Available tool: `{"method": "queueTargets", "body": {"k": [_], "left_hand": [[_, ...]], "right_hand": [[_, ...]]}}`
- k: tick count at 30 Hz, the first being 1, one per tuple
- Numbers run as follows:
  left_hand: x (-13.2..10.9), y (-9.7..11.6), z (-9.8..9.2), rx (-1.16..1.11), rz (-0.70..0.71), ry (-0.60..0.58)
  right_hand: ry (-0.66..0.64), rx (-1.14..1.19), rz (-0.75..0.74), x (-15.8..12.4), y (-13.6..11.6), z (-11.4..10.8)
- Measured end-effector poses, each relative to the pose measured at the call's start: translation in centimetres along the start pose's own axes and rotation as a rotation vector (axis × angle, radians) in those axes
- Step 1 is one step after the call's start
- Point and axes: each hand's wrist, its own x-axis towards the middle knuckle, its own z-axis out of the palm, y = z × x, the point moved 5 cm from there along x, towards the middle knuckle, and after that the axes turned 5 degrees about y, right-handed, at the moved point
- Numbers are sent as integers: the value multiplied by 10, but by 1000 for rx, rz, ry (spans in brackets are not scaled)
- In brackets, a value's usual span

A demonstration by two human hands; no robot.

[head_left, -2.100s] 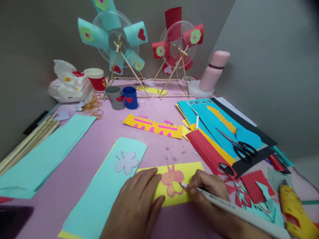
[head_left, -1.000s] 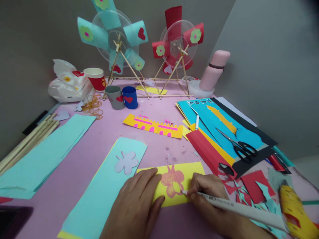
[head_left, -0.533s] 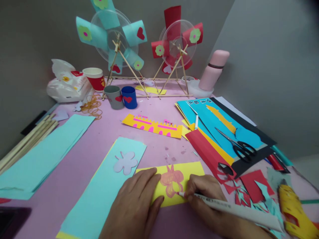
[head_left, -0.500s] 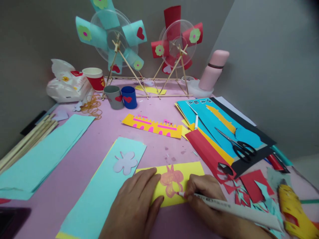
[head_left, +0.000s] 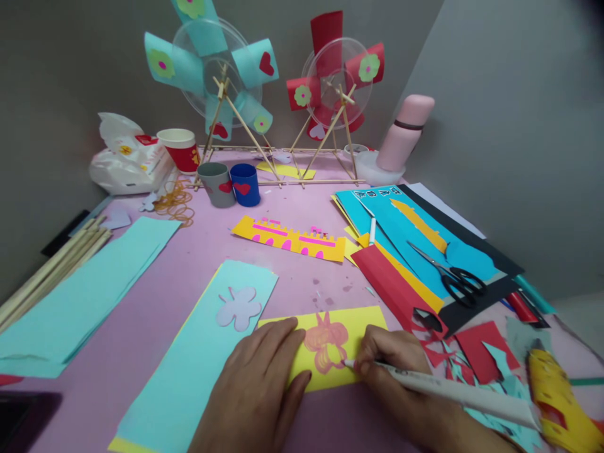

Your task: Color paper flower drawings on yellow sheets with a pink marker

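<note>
A yellow paper card lies on the pink tabletop before me, bearing a butterfly drawing in reddish-pink ink. Spread flat across the card's left part, my left hand presses it down. My right hand grips a white marker, its tip touching the lower right wing of the drawing. Left of the card, a lilac butterfly cutout rests on a light-blue paper strip with yellow paper showing under its edges.
Black-handled scissors lie on blue and black sheets at right, near red paper scraps and a yellow glue gun. An orange paper castle strip lies ahead. Two paper windmills and a pink bottle stand behind.
My right hand and the marker have shifted slightly right, the tip moving from the drawing's lower middle to its lower right wing. My left hand stays on the card.
</note>
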Motion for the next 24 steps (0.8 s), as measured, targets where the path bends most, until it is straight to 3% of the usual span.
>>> {"method": "queueTargets", "body": {"k": [13, 24], "left_hand": [[0, -1, 0, 8, -9, -14], [0, 0, 0, 6, -9, -19]], "right_hand": [[22, 20, 73, 0, 5, 0], [47, -92, 124, 3, 0, 0]]}}
